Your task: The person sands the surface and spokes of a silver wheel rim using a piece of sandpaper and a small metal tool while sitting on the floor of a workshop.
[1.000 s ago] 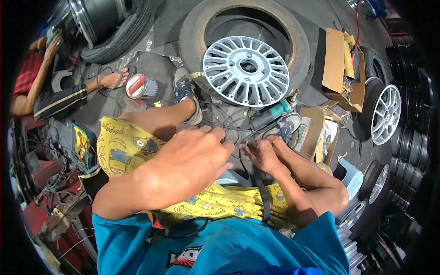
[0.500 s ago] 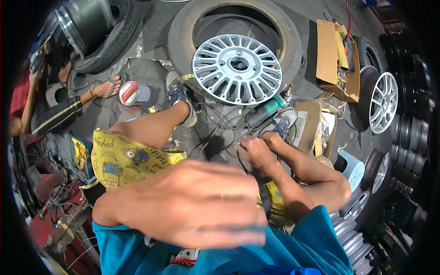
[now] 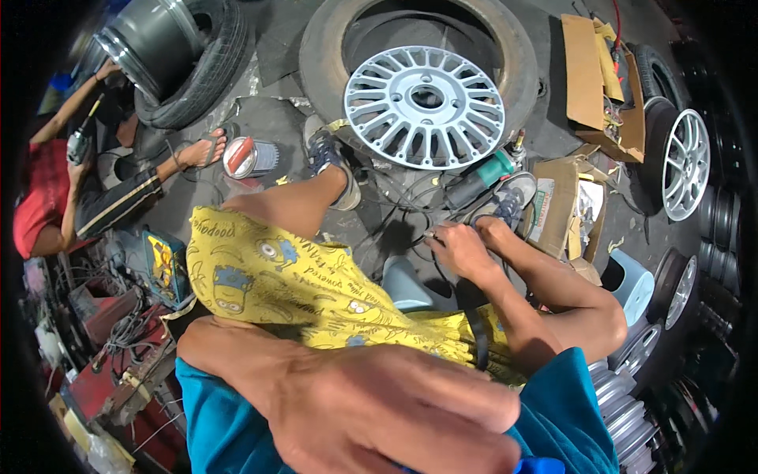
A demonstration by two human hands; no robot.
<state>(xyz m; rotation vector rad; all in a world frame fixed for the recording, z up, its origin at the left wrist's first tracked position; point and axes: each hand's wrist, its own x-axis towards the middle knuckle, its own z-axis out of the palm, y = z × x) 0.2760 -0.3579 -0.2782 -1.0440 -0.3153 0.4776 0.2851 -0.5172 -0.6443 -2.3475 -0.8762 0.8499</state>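
Observation:
My left hand (image 3: 395, 411) is very close in the lower middle, its back upward. Its fingers reach to the right, slightly bent and a little apart, holding nothing that I can see; some run off the lower edge. Past my yellow printed shorts (image 3: 276, 276), my right hand (image 3: 462, 249) rests low by my right ankle, its fingers curled closed. What they hold, if anything, is hidden. Ahead of it lies a green and dark grinder-like power tool (image 3: 478, 180). A silver multi-spoke wheel face (image 3: 379, 95) leans on a worn tyre (image 3: 517, 59).
A can with a red-topped tool (image 3: 253, 158) stands left of my shoe. Another person in a red shirt (image 3: 47, 189) sits at left, by a wheel barrel in a tyre (image 3: 229, 79). Cardboard boxes (image 3: 584, 71), a light-blue stool (image 3: 629, 284) and rims (image 3: 685, 166) line the right.
My left hand has moved down and right, uncovering my shorts and a pale blue object between my legs. The view has shifted slightly. My right hand stays by my ankle.

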